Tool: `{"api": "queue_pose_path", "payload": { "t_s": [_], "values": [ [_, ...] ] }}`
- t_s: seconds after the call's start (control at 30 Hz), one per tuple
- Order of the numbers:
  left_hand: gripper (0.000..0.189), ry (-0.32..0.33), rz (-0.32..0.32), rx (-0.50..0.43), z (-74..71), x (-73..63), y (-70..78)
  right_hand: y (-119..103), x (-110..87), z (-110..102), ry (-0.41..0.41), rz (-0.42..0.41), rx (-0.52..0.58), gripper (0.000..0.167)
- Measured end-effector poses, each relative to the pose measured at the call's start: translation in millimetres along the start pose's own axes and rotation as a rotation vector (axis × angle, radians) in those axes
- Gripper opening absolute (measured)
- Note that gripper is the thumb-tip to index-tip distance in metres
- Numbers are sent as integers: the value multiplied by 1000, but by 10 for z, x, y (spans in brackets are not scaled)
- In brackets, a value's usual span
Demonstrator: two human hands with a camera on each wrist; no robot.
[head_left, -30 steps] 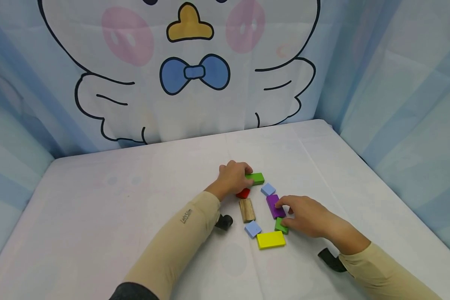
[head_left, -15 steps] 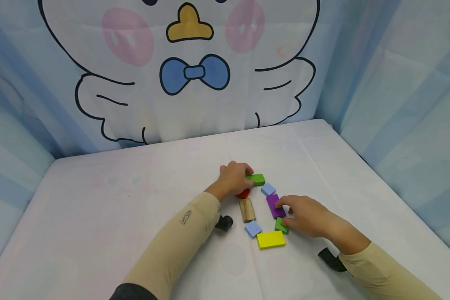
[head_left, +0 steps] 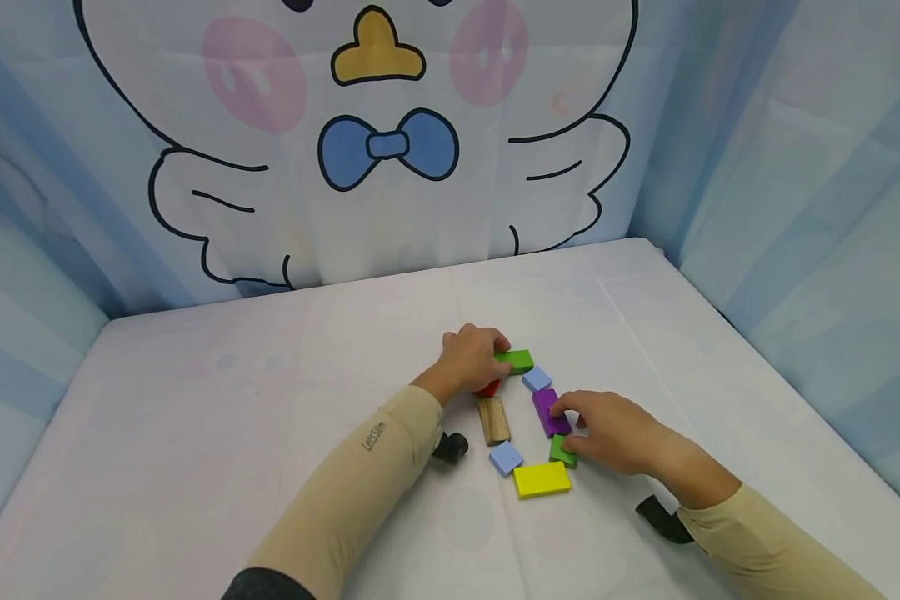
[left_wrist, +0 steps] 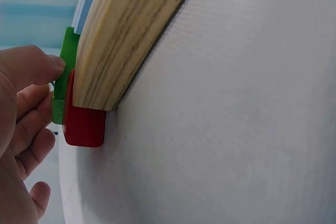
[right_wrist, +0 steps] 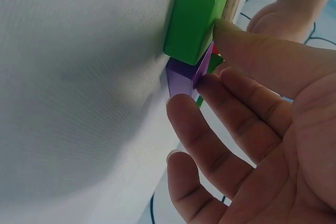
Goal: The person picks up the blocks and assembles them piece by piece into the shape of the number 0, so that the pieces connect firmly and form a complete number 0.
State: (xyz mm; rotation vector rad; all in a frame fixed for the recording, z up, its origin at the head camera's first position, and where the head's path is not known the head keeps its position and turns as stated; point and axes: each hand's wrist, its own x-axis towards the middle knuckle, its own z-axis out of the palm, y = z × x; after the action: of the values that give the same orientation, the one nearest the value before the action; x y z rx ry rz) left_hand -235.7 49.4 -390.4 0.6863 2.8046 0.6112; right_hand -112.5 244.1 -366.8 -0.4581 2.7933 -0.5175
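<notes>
My left hand (head_left: 474,357) pinches the long green block (head_left: 521,361) at the far end of a loop of coloured blocks, thumb on its near side. Under that hand, partly hidden, lies a red block (left_wrist: 85,127). My right hand (head_left: 617,429) touches the loop's right side: the thumb is at the small green block (right_wrist: 191,22) and a fingertip rests on the purple block (head_left: 551,413). Between the purple and long green blocks sits a light blue block (head_left: 537,378). A wood-grain block (head_left: 494,421) forms the left side.
A second light blue block (head_left: 506,458) and a yellow block (head_left: 542,481) make up the near end of the loop. All lie on a white cloth-covered table (head_left: 270,467). Printed curtains (head_left: 390,217) stand behind and at both sides.
My left hand has slid the long green block slightly right and nearer, towards the light blue block. The right hand and the other blocks stay where they were.
</notes>
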Motion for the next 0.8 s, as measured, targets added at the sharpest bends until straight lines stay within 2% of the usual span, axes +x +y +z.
{"api": "queue_pose_path", "payload": {
  "t_s": [0.27, 0.57, 0.8],
  "values": [
    [34, 8, 7, 4, -4, -10, 9, 5, 1, 5, -1, 1, 5, 34],
    [35, -4, -23, 4, -4, -16, -1, 4, 3, 11, -5, 7, 3, 34],
    [33, -3, -19, 1, 23, -8, -19, 1, 0, 12, -10, 12, 9, 34]
  ]
}}
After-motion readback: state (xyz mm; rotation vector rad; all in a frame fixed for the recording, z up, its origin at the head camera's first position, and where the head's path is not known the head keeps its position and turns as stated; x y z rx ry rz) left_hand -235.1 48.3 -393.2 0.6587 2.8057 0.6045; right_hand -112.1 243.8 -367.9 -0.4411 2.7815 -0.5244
